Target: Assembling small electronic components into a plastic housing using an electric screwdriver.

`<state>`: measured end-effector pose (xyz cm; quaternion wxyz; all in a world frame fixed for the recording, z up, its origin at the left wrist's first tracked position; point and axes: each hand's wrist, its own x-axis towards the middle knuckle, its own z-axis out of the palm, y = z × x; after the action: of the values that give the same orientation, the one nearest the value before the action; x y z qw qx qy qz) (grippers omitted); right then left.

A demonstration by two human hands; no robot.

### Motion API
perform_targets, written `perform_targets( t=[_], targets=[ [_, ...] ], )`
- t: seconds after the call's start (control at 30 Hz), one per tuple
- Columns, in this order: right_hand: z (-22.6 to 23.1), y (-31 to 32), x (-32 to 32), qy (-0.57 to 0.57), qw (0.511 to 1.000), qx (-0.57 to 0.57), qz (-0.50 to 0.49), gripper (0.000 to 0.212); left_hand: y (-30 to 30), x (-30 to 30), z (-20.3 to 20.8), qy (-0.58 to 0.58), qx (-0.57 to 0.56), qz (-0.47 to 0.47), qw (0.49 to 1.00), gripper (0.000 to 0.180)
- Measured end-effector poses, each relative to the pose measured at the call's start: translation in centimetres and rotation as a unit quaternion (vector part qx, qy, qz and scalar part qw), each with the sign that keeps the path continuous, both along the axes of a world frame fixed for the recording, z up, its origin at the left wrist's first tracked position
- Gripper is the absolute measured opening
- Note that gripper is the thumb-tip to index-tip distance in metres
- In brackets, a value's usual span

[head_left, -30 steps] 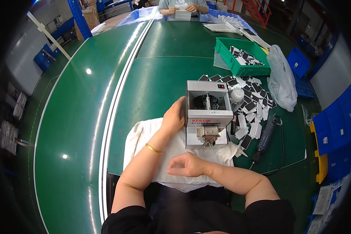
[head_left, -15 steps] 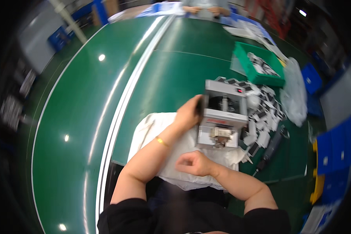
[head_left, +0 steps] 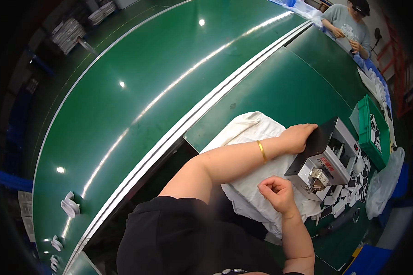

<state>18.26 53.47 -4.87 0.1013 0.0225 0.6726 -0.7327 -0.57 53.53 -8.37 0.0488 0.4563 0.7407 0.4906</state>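
Note:
A grey-and-black tabletop machine (head_left: 337, 160) stands right of the middle, with an open top bay and a small metal mechanism (head_left: 319, 178) at its front. My left hand (head_left: 299, 138) lies against its black side panel, fingers stretched toward the top edge; the fingertips are partly out of sight. In front of the machine, my right hand (head_left: 280, 192) hovers over a white cloth (head_left: 250, 172), thumb and fingers curled together. Whatever it might hold is hidden by the fingers. Small white and black pieces (head_left: 348, 195) lie heaped beside the machine.
A green bin (head_left: 365, 126) of small pieces and a clear plastic bag (head_left: 384, 188) are at the right. A dark screwdriver-like tool (head_left: 337, 227) lies near the pieces. White ring-shaped parts (head_left: 70, 205) sit far left, across the white rail (head_left: 192, 117). Another person (head_left: 348, 27) works at the far right.
My view has swung left, so the machine, cloth and bin appear farther right and tilted. My left hand remains at the machine's side; my right hand stays curled before it.

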Motion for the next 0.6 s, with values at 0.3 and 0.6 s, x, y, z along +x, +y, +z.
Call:
perform_targets(
  t=[0.3, 0.6],
  targets=[
    [-0.1, -0.2, -0.2, 0.012, 0.999, 0.03, 0.004, 0.008, -0.9, -0.4, 0.5, 0.022, 0.082, 0.031, 0.996, 0.052],
    [-1.2, -0.5, -0.8, 0.081, 0.993, 0.084, -0.005, 0.007, -22.2, -1.6, 5.4, 0.112, 0.037, 0.26, 0.959, 0.048]
  ],
)
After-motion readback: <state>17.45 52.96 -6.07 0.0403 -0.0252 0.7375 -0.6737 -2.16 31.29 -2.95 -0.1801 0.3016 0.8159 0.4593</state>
